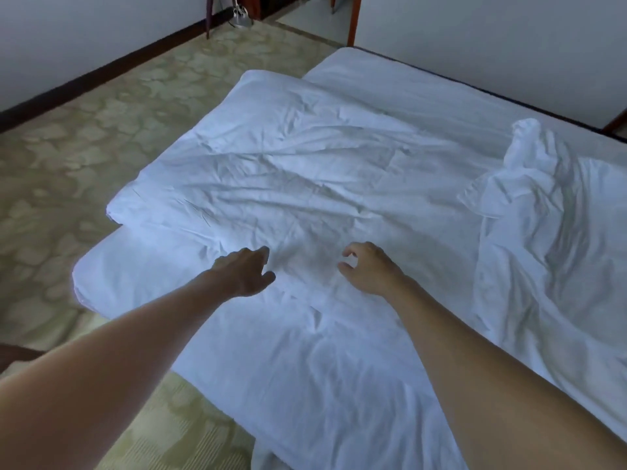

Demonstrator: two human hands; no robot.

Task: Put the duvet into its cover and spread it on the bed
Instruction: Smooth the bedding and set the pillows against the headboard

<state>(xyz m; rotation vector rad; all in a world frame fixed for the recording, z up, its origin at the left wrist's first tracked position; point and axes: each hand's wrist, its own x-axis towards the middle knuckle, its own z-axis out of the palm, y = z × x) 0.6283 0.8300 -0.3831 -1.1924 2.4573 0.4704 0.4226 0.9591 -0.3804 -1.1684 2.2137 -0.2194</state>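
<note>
A white duvet lies wrinkled across the bed, its left edge hanging slightly past the mattress side. More white fabric, bunched and partly standing up, lies on the right; whether it is the cover or part of the duvet I cannot tell. Both my arms reach forward over the near part of the bedding. My left hand hovers just above the fabric with loosely curled fingers, holding nothing. A little to its right, my right hand also has its fingers loosely curled and empty, close to the cloth.
Patterned green-beige carpet lies left of the bed and runs to a dark skirting board. A wooden post stands beyond the bed's far corner. A white wall runs behind the bed.
</note>
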